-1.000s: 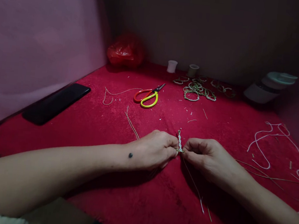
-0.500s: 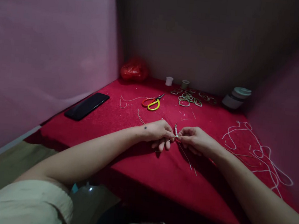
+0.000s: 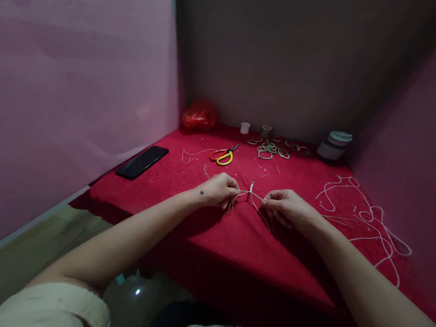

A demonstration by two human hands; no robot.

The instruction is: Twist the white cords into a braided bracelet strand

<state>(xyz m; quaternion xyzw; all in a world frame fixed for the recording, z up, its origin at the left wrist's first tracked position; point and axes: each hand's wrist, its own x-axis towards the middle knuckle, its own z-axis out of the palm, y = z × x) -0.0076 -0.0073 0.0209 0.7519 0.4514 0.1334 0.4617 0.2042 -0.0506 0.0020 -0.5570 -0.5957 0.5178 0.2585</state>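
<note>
A short white braided piece [image 3: 251,187] stands out on the red cloth [image 3: 211,229] between my hands, with thin cords running from its near end. My left hand [image 3: 223,191] pinches a cord to the left of the braid, and loose strands hang below its fingers. On the other side my right hand [image 3: 281,205] pinches a cord between thumb and forefinger. Both cords look stretched out sideways from the braid. Another loose cord [image 3: 260,214] trails toward the table's front edge between the hands.
Scissors [image 3: 224,156] with red and yellow handles lie beyond my left hand. A black phone [image 3: 142,162] is at left, a red bag [image 3: 200,115], two small cups, knotted loops [image 3: 269,149] and a lidded jar [image 3: 334,145] behind, white cord [image 3: 383,231] at right.
My hands have moved apart from the braid, which they were touching at its near end. The cords now stretch between it and my fingers. The camera view has shifted slightly.
</note>
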